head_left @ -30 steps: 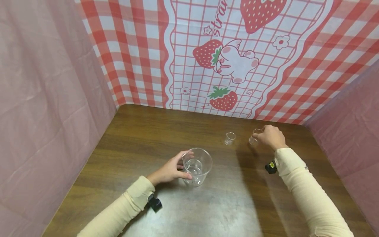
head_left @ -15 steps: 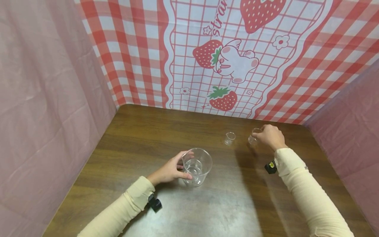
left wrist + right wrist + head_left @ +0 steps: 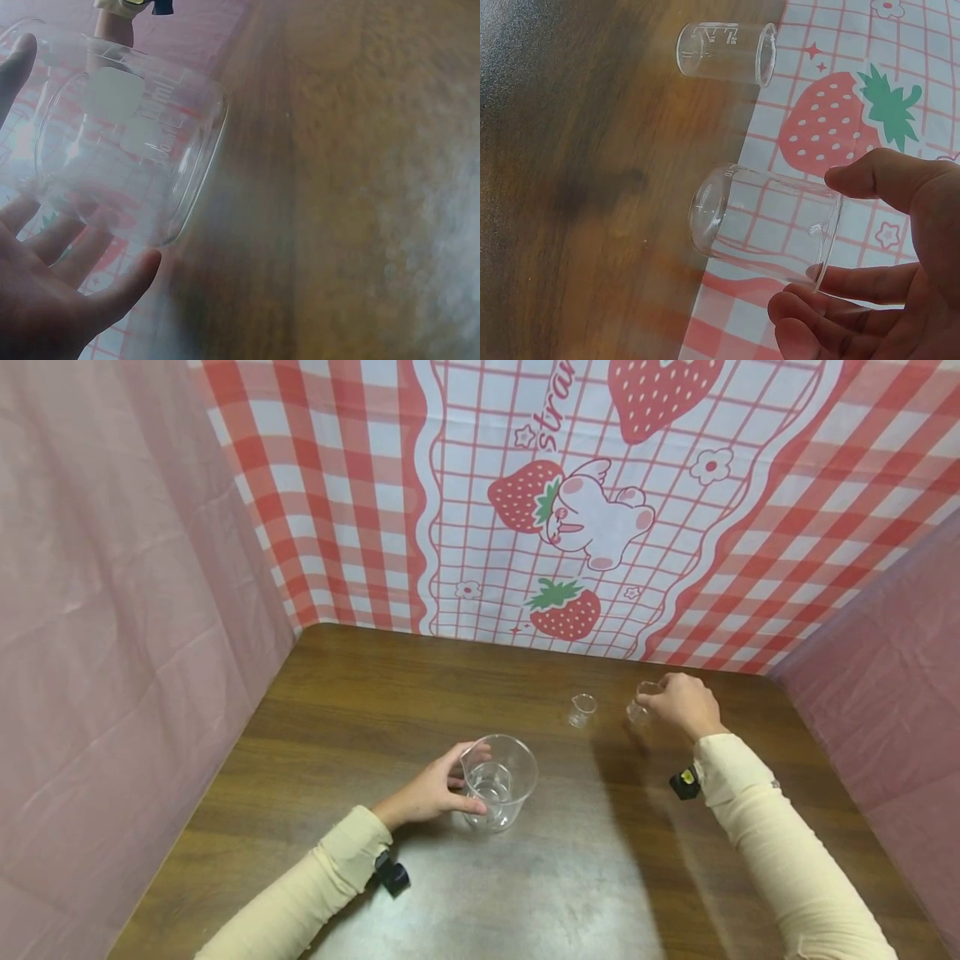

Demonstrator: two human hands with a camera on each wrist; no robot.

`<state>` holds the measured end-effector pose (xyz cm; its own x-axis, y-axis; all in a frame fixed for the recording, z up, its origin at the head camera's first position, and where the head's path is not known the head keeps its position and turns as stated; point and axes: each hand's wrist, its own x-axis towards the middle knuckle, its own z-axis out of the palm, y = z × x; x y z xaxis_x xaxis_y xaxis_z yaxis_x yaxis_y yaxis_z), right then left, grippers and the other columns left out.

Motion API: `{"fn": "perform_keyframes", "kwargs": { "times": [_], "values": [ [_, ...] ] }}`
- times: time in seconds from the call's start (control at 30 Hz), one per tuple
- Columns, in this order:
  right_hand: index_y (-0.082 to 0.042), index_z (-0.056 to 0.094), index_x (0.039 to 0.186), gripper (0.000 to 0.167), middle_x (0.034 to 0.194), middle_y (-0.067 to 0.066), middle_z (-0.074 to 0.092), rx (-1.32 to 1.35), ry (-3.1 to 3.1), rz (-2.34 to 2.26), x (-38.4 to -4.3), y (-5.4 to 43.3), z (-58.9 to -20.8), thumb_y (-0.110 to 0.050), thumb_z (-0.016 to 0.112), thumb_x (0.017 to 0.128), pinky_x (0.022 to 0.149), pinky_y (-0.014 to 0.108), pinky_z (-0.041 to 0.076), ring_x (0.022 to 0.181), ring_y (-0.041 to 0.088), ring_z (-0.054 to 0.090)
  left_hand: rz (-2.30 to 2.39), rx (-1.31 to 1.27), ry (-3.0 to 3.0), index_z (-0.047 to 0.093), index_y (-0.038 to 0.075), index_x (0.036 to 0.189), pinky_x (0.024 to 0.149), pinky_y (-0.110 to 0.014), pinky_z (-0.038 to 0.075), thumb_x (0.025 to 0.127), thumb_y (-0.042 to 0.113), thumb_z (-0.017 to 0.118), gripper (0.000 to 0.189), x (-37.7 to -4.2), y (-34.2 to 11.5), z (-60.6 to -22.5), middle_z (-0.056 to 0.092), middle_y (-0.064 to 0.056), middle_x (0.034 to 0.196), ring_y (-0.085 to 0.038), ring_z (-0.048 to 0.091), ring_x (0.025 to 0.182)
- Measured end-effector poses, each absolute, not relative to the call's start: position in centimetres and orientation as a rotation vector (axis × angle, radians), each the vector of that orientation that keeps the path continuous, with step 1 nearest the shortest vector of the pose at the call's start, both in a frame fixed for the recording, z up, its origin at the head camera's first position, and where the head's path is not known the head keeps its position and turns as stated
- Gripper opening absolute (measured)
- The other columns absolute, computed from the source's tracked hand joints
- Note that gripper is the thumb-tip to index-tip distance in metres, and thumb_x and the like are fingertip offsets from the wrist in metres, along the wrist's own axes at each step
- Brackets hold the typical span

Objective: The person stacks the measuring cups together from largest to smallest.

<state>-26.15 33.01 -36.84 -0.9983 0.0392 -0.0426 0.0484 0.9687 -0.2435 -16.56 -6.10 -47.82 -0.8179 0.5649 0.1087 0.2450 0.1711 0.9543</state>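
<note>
A large clear glass beaker [image 3: 517,806] stands mid-table, and a smaller glass outline shows inside it. My left hand [image 3: 435,789] grips its left side, thumb at the front and fingers around the back; the left wrist view shows white label patches on the beaker [image 3: 112,94]. Toward the back right, my right hand [image 3: 688,703] pinches a small clear beaker [image 3: 769,225] near its rim between thumb and fingers. This beaker is held close over the table. To its left, another small beaker [image 3: 582,710] with printed graduations stands upright on the wood.
The brown wooden table [image 3: 360,693] ends at a strawberry-print checked cloth [image 3: 480,602] hanging behind it. Pink curtains [image 3: 135,610] hang at the left and right sides. A black wrist camera [image 3: 392,874] sits on the left sleeve.
My right hand has moved very slightly left and toward the back with the small beaker. The left hand, the large beaker and the other small beaker have stayed put.
</note>
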Motion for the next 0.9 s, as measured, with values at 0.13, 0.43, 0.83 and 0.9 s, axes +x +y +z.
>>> {"fn": "perform_keyframes", "kwargs": {
  "times": [0.13,0.43,0.83,0.9],
  "values": [
    [0.007,0.063,0.109,0.054,0.106,0.03,0.067,0.052,3.088,-0.389,-26.1,32.9,-36.9,-0.042,0.066,0.086,0.072,0.056,0.051,0.094,0.05,0.062,1.692,0.78,2.178,0.033,0.005,0.147,0.104,-0.051,0.049,0.075,0.015,0.084,0.089,-16.6,-6.1,-47.9,0.044,-0.017,0.148,-0.038,0.048,0.131],
    [0.005,0.066,0.104,0.051,0.099,0.026,0.069,0.033,3.108,-0.405,-26.1,32.7,-36.5,-0.042,0.068,0.084,0.07,0.054,0.051,0.091,0.048,0.063,1.681,0.777,2.179,0.033,0.005,0.147,0.104,-0.051,0.048,0.074,0.017,0.084,0.089,-16.6,-6.0,-47.7,0.043,-0.017,0.149,-0.038,0.048,0.132],
    [0.005,0.065,0.106,0.051,0.1,0.027,0.069,0.005,3.142,-0.39,-25.9,31.8,-35.9,-0.04,0.068,0.083,0.072,0.056,0.051,0.091,0.047,0.063,1.684,0.789,2.177,0.032,0.005,0.147,0.104,-0.051,0.049,0.074,0.02,0.085,0.091,-16.5,-6.0,-47.6,0.044,-0.018,0.148,-0.04,0.048,0.131],
    [0.005,0.066,0.107,0.051,0.1,0.027,0.069,-0.004,3.145,-0.388,-25.9,31.6,-35.7,-0.04,0.069,0.083,0.072,0.056,0.051,0.091,0.047,0.063,1.691,0.798,2.176,0.032,0.005,0.147,0.104,-0.051,0.049,0.074,0.021,0.084,0.091,-16.5,-6.1,-47.7,0.043,-0.018,0.148,-0.04,0.048,0.13]
  ]
}}
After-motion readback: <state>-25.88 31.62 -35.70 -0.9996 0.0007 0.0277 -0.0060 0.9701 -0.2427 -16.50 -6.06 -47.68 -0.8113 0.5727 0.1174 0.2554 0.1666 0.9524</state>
